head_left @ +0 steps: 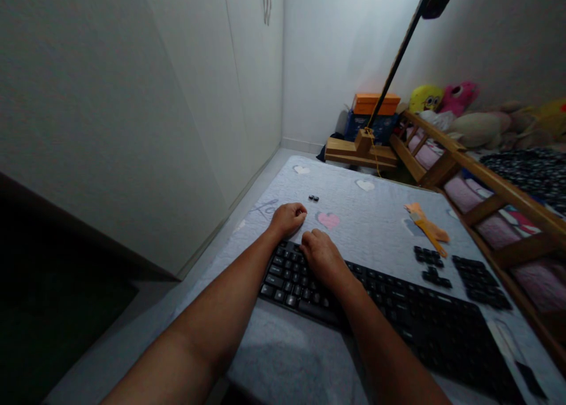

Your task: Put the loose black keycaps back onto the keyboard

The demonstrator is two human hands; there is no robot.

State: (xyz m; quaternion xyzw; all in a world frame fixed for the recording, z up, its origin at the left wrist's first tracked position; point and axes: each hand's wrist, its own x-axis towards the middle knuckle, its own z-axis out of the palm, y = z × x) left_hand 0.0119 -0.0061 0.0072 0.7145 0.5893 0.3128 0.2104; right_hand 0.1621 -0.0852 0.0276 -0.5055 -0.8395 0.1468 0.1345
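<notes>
Left hand (290, 217) and right hand (324, 253) are curling at one keyboard (424, 316), their grasp impossible to tell; two keycaps (315, 198) are lying beyond.

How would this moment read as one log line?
left hand: curled by keyboard | right hand: over keyboard | beyond: two small black pieces | farther right: grouped black keys

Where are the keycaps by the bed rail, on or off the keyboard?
Off: the keycaps lie grouped on the cloth, beside the keyboard.
</notes>
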